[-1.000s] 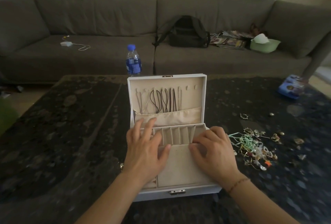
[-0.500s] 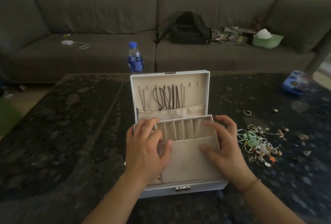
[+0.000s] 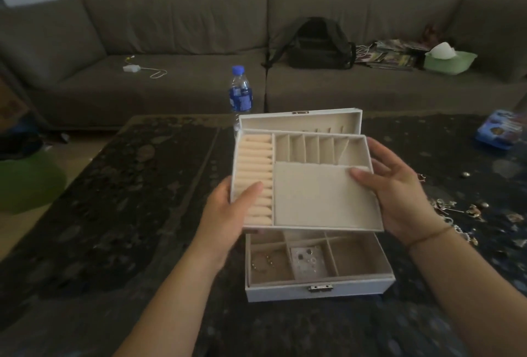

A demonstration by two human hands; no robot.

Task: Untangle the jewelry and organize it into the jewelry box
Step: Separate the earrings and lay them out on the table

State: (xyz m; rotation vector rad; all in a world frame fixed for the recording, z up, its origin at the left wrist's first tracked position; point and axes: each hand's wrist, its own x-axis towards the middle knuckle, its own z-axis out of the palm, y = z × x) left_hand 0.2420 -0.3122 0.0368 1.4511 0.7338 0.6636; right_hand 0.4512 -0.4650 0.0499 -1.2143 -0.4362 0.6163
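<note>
The white jewelry box stands open on the dark table, its lid upright behind. A beige inner tray with ring rolls and slots hangs above the box, lifted clear. My left hand grips the tray's left edge, thumb on the ring rolls. My right hand holds its right edge, thumb on the tray floor. The lower compartments show a thin bracelet and a card of small earrings. Tangled jewelry lies on the table to the right, partly hidden by my right wrist.
A water bottle stands just behind the box's left corner. A blue packet lies at the table's far right. Behind the table is a grey sofa with a black backpack, magazines and a green tub.
Both hands went from resting on the tray inside the box to gripping its sides. The tray has risen out of the box, uncovering the lower compartments.
</note>
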